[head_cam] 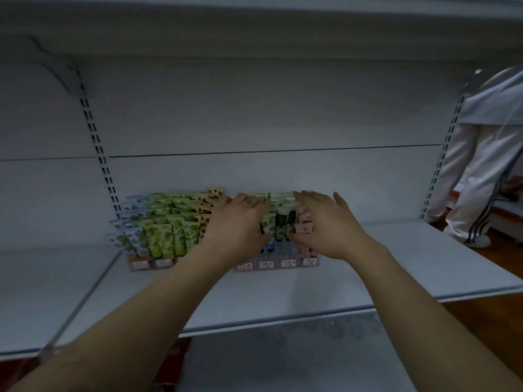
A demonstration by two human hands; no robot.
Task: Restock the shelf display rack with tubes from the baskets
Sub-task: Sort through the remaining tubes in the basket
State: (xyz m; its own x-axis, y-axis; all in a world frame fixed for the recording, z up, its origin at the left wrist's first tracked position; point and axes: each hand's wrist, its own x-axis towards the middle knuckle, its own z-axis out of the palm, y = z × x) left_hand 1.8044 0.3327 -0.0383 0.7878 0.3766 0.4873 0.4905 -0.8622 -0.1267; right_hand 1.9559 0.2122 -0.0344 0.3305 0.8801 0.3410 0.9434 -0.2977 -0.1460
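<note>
White metal shelf carries a clear plastic display rack near its back edge, its left half packed with green and blue patterned tubes. The left hand curls over the middle tubes, though whether it grips them cannot be told. The right hand, fingers spread, presses the pink tubes. Front slots on the right look unfilled.

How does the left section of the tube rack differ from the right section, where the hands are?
The left section is full of tubes down to its front row; the right section's front slots are mostly bare. No hand touches the left section; the left hand and right hand are both on the right section's tubes. Both sections stand on one white shelf, with price labels in front.
</note>
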